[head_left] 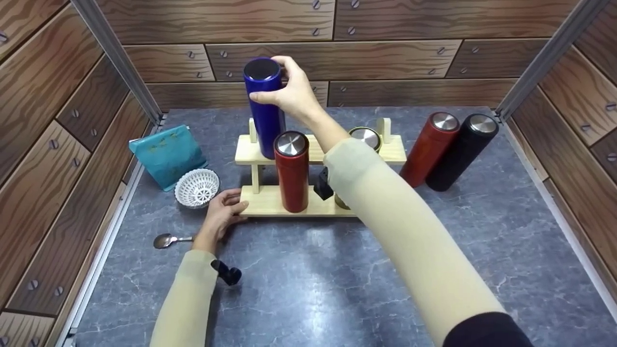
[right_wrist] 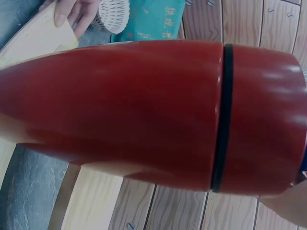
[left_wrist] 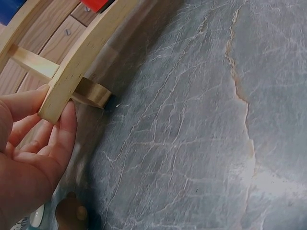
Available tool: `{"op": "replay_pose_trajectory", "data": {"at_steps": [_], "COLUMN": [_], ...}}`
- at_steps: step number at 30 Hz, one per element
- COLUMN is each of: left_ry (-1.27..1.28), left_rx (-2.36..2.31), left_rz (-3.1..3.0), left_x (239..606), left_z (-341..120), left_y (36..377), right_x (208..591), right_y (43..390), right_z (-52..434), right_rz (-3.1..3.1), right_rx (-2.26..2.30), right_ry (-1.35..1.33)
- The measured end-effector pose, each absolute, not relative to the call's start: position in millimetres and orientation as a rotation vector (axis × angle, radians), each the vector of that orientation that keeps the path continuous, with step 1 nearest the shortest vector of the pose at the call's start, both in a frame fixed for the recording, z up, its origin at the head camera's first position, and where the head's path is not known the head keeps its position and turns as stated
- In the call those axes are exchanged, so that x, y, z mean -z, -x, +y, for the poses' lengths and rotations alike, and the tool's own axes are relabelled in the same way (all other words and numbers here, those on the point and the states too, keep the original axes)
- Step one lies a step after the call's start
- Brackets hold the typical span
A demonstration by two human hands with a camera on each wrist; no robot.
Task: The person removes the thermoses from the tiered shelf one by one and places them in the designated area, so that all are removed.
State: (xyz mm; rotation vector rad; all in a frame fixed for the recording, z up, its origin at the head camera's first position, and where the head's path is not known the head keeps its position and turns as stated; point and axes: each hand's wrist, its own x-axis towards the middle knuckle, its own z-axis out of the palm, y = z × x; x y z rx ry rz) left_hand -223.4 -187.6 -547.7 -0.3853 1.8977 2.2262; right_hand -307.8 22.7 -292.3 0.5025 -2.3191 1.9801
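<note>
My right hand grips the upper part of a blue thermos bottle, thumb in front and fingers behind it. The bottle stands upright, its base at the left end of the upper shelf of a two-tier wooden rack. Thumb and fingers of my left hand pinch the left end of the lower shelf; the left wrist view shows this grip close up. A red thermos sits on that lower shelf and fills much of the right wrist view. Behind my right forearm, another steel-lidded bottle is mostly hidden.
Right of the rack stand a second red thermos and a black thermos. To the left are a teal pouch, a white woven basket and a spoon partly behind my left wrist. Wood-patterned walls enclose the grey marbled table.
</note>
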Motion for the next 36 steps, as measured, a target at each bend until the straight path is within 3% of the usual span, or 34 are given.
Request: {"op": "replay_pose_trajectory", "data": {"at_steps": [27,36], "left_ry": [0.404,0.404], "left_rx": [-2.24,-2.239], "left_rz": [1.897,1.898], "left_x": [548.4,548.6], "left_z": [-188.0,-187.7], "left_y": [223.2,223.2], "right_x": [287.5,265.6], "right_y": [300.9,274.2], "right_z": [57.8,68.5], "right_rz": [-2.223,-2.23], "right_rx": [-1.953,-1.959], "right_ry": [-0.531,-0.517]}}
